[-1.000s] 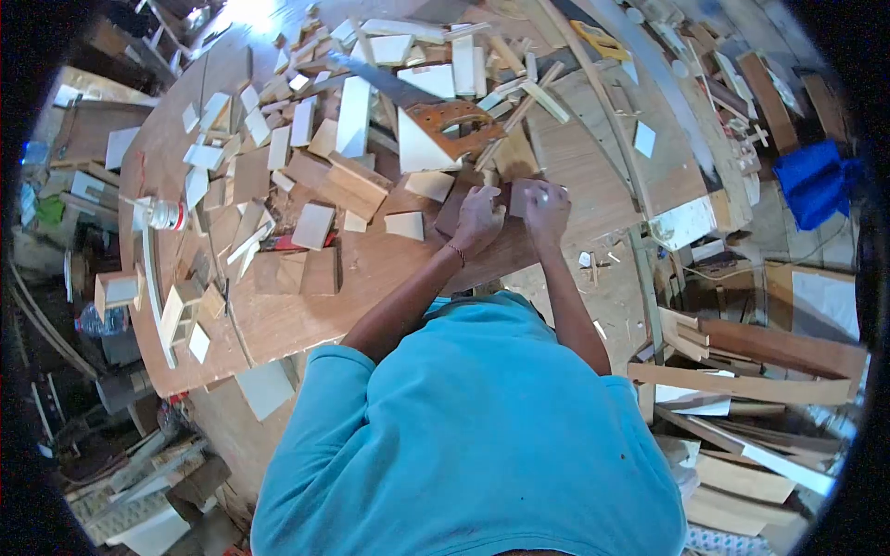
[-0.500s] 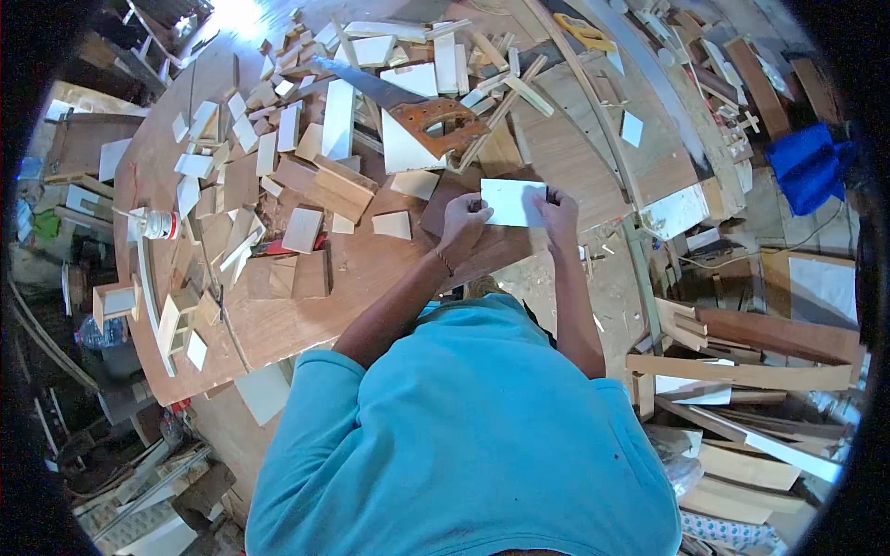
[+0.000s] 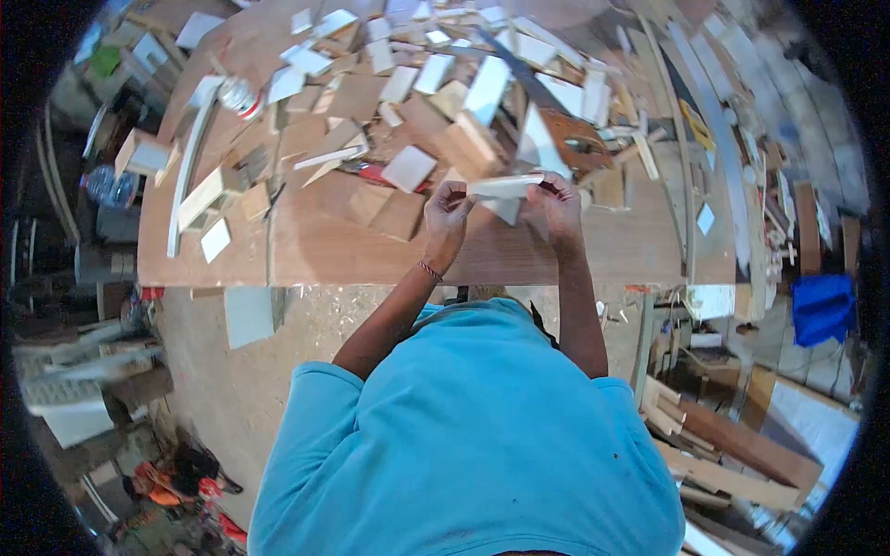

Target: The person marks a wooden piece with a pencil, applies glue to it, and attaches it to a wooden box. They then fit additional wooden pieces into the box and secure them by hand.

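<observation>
The white piece (image 3: 505,184) has tipped. Half a second ago its wide white face was turned up to the eyes; now mostly a thin edge shows. It is up off the table (image 3: 348,264), on the near side of the saw (image 3: 563,132), a little left of the saw's handle.

Both hands hold it. The left hand (image 3: 447,227) has its thumb and fingers pinched on the left end. The right hand (image 3: 563,221) has its thumb and fingers pinched on the right end, though they look a bit blurry there.

The person's view has swung too, so the saw sits further right in it than before. A second ago, both hands were low on the wood, and this white face did not show.

So the piece is picked up and is being turned, I think, and it has not been put down.

Left of the saw is a pale block (image 3: 409,169), and much further left is a bottle (image 3: 239,98). Far to the right of the saw is a blue cloth (image 3: 824,310).
</observation>
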Available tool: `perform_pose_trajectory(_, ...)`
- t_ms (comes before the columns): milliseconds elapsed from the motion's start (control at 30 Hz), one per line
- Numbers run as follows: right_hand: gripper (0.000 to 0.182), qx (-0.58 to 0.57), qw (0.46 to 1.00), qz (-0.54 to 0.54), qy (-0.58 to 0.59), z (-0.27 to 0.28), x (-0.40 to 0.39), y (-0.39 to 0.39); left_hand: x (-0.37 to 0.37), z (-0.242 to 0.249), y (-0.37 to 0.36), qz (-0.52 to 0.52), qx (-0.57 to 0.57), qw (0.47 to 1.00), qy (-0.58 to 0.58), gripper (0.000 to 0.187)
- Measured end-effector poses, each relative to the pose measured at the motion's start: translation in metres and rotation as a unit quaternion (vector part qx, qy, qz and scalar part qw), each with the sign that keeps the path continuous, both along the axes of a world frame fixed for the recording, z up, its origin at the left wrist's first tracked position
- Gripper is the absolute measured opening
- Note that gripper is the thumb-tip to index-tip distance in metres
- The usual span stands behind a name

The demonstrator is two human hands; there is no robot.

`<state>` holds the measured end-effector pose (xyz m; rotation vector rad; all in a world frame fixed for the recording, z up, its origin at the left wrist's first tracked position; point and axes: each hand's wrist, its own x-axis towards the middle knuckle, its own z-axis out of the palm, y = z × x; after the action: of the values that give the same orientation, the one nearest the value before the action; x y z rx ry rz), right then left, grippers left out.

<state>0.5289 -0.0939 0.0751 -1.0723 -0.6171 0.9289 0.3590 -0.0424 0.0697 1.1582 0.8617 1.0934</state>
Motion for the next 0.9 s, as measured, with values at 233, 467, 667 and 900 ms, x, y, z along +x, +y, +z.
perform_pose_trajectory(233, 0.022, -0.1, 0.989, 0.11, 0.019, -0.003, -0.129, 0.04, -0.145, 0.007, 0.019, 0.088, -0.153, 0.984, -0.01, 0.014)
perform_pose_trajectory(467, 0.021, -0.143, 0.974, 0.16, 0.068, 0.011, -0.275, 0.075, -0.293, 0.029, 0.025, 0.131, -0.169, 0.977, -0.018, 0.021)
perform_pose_trajectory(667, 0.023, -0.152, 0.932, 0.324, 0.048, 0.02, -0.356, 0.103, -0.376, 0.018, 0.015, 0.228, -0.187, 0.953, -0.073, 0.019)
perform_pose_trajectory(900, 0.024, -0.181, 0.872, 0.451, -0.058, 0.0, -0.4, 0.133, -0.409, -0.006, 0.008, 0.302, -0.245, 0.913, -0.122, 0.015)
